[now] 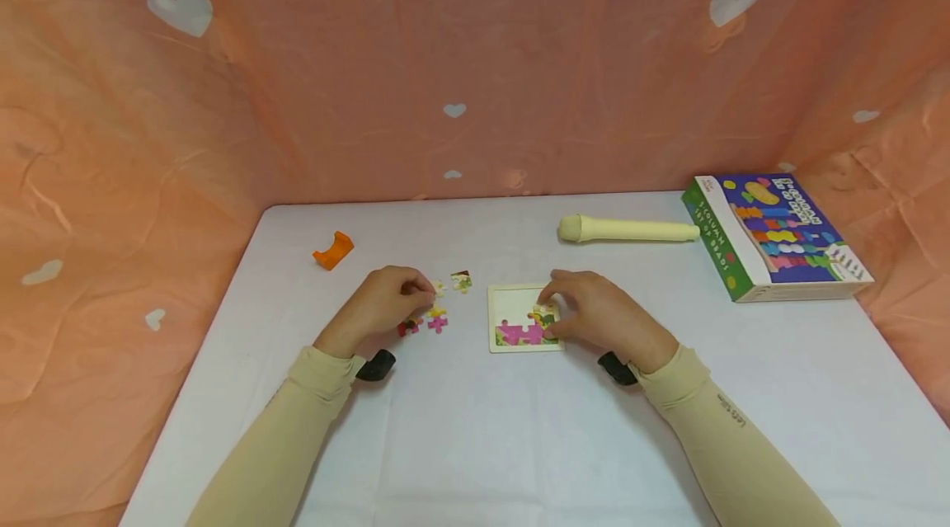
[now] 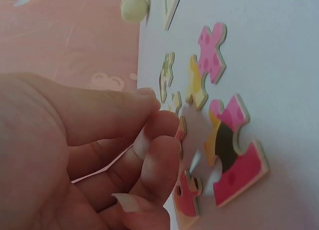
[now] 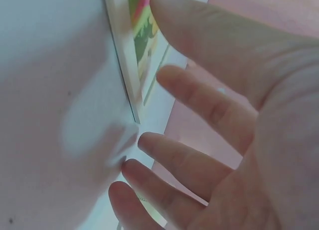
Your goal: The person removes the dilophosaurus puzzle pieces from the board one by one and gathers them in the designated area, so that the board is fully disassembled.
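Observation:
My left hand (image 1: 389, 300) hovers over loose jigsaw pieces with bent fingers, thumb and index tips close together. No piece shows between them in the left wrist view. Around its fingertips lie a pink piece (image 2: 212, 53), a yellow piece (image 2: 197, 85) and a red, pink and dark green piece (image 2: 232, 150); other pieces are partly hidden behind the fingers. To the right sits a puzzle tray (image 1: 519, 289) with pink and green pieces (image 1: 519, 335) in its lower part. My right hand (image 1: 597, 308) spreads over the tray's right side, thumb at the pieces, fingers extended and apart.
An orange curved block (image 1: 333, 251) lies at the back left. Behind the tray, a pale yellow microphone-shaped stick (image 1: 631, 229) lies near the back edge. A colourful bead-toy box (image 1: 779, 238) stands at the back right. An orange curtain (image 1: 475, 57) hangs behind the white-covered table (image 1: 460, 444).

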`<control>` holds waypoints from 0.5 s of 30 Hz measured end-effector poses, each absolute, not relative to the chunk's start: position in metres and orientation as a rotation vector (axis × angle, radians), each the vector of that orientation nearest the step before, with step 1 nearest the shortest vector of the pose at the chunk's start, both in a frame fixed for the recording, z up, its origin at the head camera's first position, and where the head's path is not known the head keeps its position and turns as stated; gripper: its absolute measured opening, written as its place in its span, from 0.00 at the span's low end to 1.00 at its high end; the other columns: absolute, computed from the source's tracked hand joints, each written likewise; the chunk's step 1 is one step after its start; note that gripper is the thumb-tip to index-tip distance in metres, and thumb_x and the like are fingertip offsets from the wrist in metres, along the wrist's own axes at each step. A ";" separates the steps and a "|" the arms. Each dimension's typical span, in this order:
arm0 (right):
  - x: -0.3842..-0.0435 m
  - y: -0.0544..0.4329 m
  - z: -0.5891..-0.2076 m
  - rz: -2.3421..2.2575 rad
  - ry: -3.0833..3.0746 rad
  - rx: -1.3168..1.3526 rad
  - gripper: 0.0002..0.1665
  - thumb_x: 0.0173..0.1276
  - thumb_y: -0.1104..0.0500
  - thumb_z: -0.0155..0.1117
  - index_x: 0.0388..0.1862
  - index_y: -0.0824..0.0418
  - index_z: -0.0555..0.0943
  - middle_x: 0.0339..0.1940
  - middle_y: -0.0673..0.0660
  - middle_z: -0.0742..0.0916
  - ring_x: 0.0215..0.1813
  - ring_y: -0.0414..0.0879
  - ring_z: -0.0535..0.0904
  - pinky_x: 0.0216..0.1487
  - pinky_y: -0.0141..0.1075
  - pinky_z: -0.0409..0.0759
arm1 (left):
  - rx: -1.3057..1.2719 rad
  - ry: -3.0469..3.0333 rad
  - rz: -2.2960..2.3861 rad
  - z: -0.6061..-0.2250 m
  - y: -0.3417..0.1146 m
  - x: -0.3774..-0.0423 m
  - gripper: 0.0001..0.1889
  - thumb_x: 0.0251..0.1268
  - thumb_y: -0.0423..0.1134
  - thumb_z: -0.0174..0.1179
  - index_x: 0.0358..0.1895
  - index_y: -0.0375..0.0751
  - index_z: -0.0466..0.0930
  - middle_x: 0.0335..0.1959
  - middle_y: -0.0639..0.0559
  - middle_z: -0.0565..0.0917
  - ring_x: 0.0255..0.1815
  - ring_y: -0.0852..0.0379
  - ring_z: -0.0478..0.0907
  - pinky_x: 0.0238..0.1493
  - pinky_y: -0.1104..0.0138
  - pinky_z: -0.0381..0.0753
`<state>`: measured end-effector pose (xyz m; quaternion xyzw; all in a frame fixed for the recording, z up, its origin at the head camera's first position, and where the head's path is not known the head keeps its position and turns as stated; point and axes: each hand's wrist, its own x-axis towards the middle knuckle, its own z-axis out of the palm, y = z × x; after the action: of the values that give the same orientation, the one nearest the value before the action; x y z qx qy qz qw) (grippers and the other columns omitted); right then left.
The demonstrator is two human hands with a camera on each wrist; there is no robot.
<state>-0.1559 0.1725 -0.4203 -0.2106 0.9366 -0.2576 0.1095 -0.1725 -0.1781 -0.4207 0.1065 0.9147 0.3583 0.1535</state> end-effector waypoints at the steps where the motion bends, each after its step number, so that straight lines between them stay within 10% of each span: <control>1: -0.156 0.173 -0.420 -0.771 2.752 -0.612 0.22 0.61 0.56 0.84 0.53 0.55 0.89 0.72 0.67 0.84 0.75 0.65 0.78 0.77 0.61 0.73 | 0.310 2.623 1.028 -0.421 -0.176 -0.172 0.06 0.78 0.41 0.66 0.47 0.44 0.89 0.34 0.51 0.87 0.33 0.55 0.81 0.42 0.62 0.81; 15: -0.161 0.176 -0.421 -0.706 2.684 -0.490 0.49 0.59 0.53 0.87 0.77 0.63 0.77 0.83 0.68 0.73 0.84 0.68 0.66 0.84 0.63 0.64 | 0.639 2.629 0.912 -0.414 -0.077 -0.180 0.03 0.74 0.41 0.70 0.41 0.47 0.90 0.32 0.56 0.85 0.36 0.57 0.79 0.44 0.64 0.79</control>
<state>-0.1611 0.1758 -0.4214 -0.1714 0.9400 -0.2472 0.1608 -0.1796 -0.0768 -0.4141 0.2216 0.9114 0.3161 0.1427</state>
